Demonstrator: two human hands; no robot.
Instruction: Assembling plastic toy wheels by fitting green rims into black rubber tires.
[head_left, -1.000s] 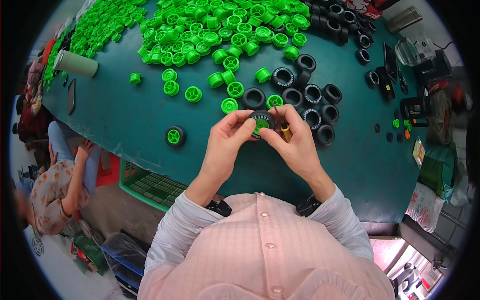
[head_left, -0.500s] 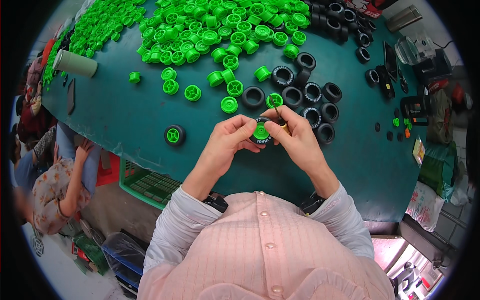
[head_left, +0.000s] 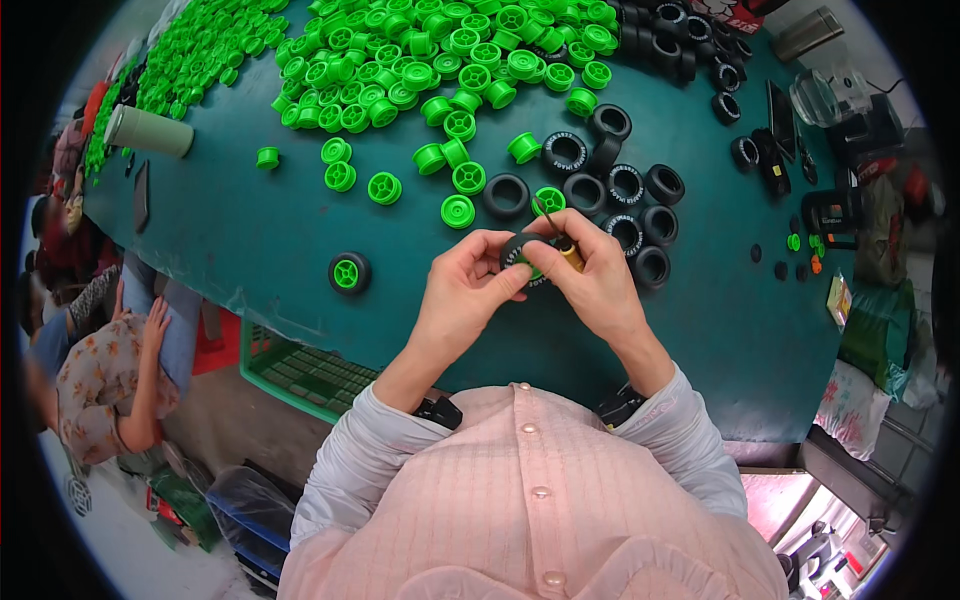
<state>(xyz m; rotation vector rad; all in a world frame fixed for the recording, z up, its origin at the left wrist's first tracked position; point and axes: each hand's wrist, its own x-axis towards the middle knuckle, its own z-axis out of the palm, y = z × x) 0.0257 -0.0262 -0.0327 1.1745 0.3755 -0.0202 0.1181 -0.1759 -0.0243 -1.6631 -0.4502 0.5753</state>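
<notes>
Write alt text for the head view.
A left hand and right hand hold a black tire with a green hub over a green table; the right also holds a yellow-handled tool. Beyond lie loose tires and heaped green hubs.

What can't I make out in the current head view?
All in the head view:
Green hub in the held black tyre: mostly covered by the thumbs.
Yellow-handled tool: handle partly hidden by the right grip.
Green wheel pile: cut off by the top edge.
Green crate: far part hidden by the table.
</notes>
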